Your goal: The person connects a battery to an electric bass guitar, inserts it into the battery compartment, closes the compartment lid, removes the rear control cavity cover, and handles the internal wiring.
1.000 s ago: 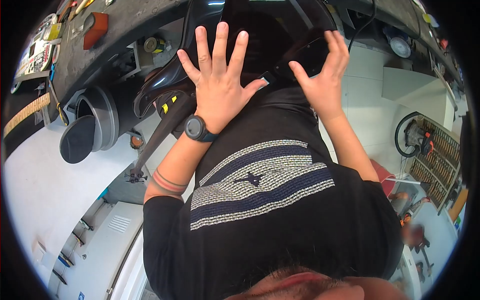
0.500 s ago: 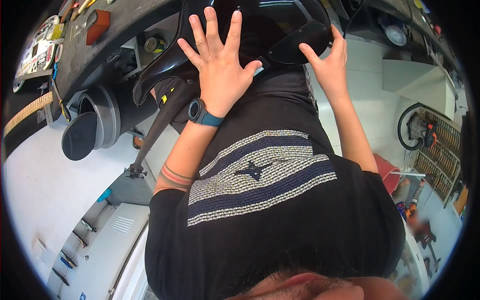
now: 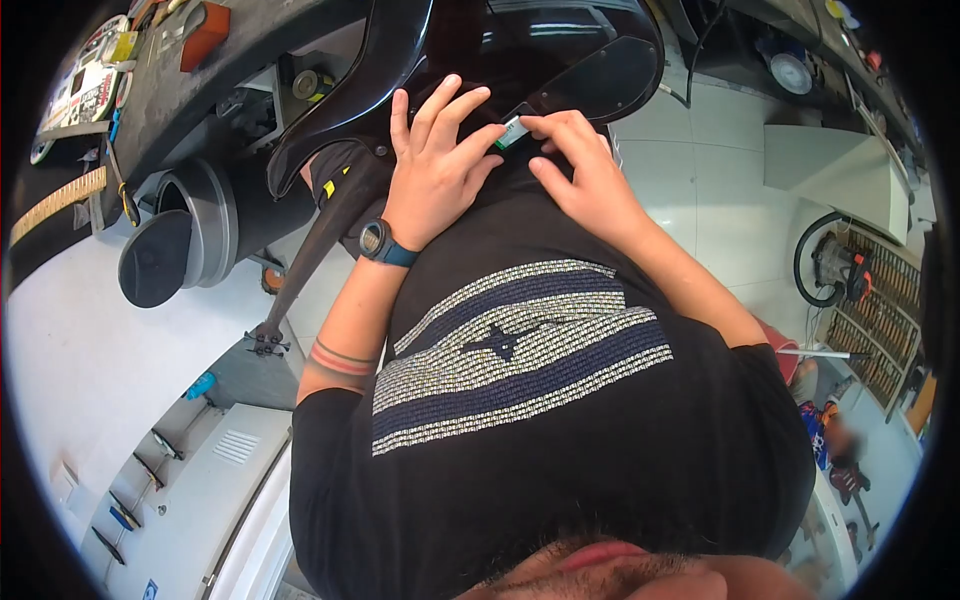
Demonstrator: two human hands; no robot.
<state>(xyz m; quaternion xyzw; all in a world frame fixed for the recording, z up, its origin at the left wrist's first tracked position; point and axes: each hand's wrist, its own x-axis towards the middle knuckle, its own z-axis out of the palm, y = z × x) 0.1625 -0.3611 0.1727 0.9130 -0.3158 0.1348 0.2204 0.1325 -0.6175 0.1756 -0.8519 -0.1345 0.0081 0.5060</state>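
A dark glossy bass-style guitar body (image 3: 460, 60) lies across my lap with its back up and a black cover plate (image 3: 605, 80) on it. A small white-and-green block, apparently a 9-volt battery (image 3: 513, 132), shows at the body's lower edge, beside a small dark opening or flap. My left hand (image 3: 435, 165), with a watch on the wrist, has thumb and index finger at the battery's left end, its other fingers raised and spread. My right hand (image 3: 580, 165) has its index fingertip on the right end, its thumb apart below. The fingertips partly cover the battery.
The guitar's neck (image 3: 315, 250) slants down left to its headstock (image 3: 268, 338). A grey bin (image 3: 205, 235) stands at the left. Tools lie along the dark workbench (image 3: 200, 95). A white cabinet (image 3: 840, 170) and a coiled black hose (image 3: 803, 262) are at the right.
My left hand has drawn back from the guitar body to the battery. My right hand has moved left and down from the body's right edge to it. More of the battery shows.
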